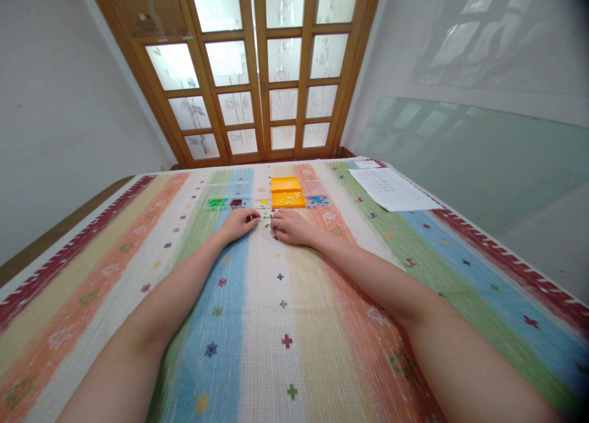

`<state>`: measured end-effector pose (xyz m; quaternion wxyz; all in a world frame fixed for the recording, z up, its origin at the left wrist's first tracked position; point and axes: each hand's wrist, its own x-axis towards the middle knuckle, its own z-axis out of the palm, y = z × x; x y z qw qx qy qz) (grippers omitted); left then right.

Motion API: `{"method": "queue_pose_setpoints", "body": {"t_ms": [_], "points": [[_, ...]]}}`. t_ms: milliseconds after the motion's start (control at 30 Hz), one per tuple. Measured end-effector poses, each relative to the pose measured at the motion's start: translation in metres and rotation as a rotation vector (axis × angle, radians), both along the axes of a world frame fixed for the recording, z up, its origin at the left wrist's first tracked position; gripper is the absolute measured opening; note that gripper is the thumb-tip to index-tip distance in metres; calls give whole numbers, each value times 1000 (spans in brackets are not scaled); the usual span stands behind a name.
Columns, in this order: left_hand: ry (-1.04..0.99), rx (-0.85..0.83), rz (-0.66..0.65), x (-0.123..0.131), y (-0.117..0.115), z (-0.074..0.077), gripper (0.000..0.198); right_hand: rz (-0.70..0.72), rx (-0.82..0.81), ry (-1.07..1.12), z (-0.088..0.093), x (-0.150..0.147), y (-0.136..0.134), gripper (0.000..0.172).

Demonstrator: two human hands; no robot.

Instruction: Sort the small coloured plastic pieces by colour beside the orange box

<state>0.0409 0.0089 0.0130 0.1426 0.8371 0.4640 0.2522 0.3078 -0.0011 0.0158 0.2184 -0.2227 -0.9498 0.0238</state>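
Note:
My left hand (242, 223) rests on the striped tablecloth with its fingers loosely curved and a gap between thumb and fingers. Opposite it, my right hand (292, 227) is closed, its fingertips together beside a tiny dark red piece; what it pinches is too small to make out. Small green pieces (265, 217) lie between the two hands. Just beyond them stands an open orange box (288, 190) with small white pieces in its lower half. Clear boxes beside it hold green pieces (218, 203), dark brown pieces (236, 203), yellow pieces (264, 202) and blue pieces (318, 200).
The tablecloth (267, 325) has coloured stripes and small printed figures. Printed paper sheets (391, 189) lie at the far right of the table. A glass panel (460, 159) leans along the right wall, and wooden glazed doors (260, 73) stand behind the table.

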Motion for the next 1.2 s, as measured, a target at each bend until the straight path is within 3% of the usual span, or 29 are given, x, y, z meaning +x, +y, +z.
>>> {"method": "queue_pose_setpoints", "body": {"t_ms": [133,267,700,1200], "points": [[89,33,-121,12,-10,5,17,-25,0,27,-1,0,2,9],[117,62,-162,17,-12,5,13,-48,20,22,-2,0,3,10],[120,64,-146,18,-14,6,10,-247,24,37,-5,2,7,18],[104,86,-141,18,-12,3,10,-185,29,19,-6,3,7,17]]}}
